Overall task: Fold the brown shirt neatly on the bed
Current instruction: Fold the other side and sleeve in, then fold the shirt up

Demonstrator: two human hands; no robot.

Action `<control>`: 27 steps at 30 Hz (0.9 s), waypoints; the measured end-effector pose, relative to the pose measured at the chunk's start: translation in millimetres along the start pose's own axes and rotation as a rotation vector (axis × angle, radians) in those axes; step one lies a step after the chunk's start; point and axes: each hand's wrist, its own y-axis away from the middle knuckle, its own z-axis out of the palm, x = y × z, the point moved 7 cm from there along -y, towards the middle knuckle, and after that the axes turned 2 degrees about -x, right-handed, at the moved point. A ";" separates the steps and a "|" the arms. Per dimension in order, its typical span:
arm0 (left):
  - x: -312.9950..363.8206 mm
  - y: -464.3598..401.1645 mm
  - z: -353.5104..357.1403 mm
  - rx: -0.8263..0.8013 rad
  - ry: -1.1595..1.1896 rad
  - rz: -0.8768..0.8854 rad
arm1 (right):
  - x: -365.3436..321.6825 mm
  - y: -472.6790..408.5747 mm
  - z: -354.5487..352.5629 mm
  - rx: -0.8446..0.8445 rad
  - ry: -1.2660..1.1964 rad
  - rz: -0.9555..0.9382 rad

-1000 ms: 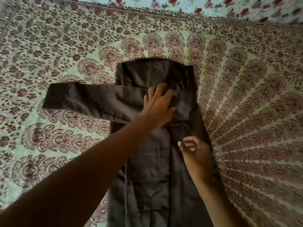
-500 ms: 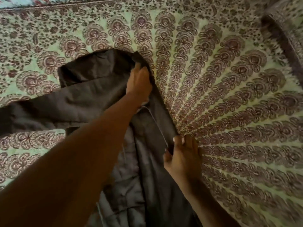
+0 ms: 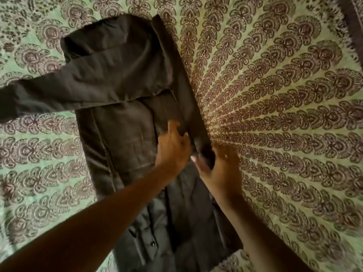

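Observation:
The brown shirt point(image 3: 121, 122) lies lengthwise on the bed, its sides turned in, and one long sleeve point(image 3: 64, 89) is laid across its upper part and reaches past the left. My left hand point(image 3: 172, 148) rests on the shirt's right side, with its thumb and fingers closed on the folded right edge. My right hand point(image 3: 220, 167) is just to the right of it, with its fingers wrapped round that same folded edge. The two hands almost touch. My forearms hide part of the shirt's lower half.
A green bedsheet point(image 3: 275, 114) printed with a brown fan-shaped floral pattern covers the whole bed. A dark border strip point(image 3: 353, 20) of the sheet runs along the upper right corner.
My left hand has come down from the shirt's collar end to the right fold beside my right hand. My right hand has closed on that fold. The view has shifted left.

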 end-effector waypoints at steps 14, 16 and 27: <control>-33.5 170.3 87.7 -0.343 0.220 -0.229 | 91.0 113.6 -15.3 -0.409 -0.203 0.256; -39.5 174.5 84.0 -0.293 0.170 -0.197 | 92.0 115.7 -14.8 -0.434 -0.209 0.238; -40.3 201.0 81.4 -0.337 0.015 0.064 | 95.7 127.3 1.7 -0.430 -0.144 0.118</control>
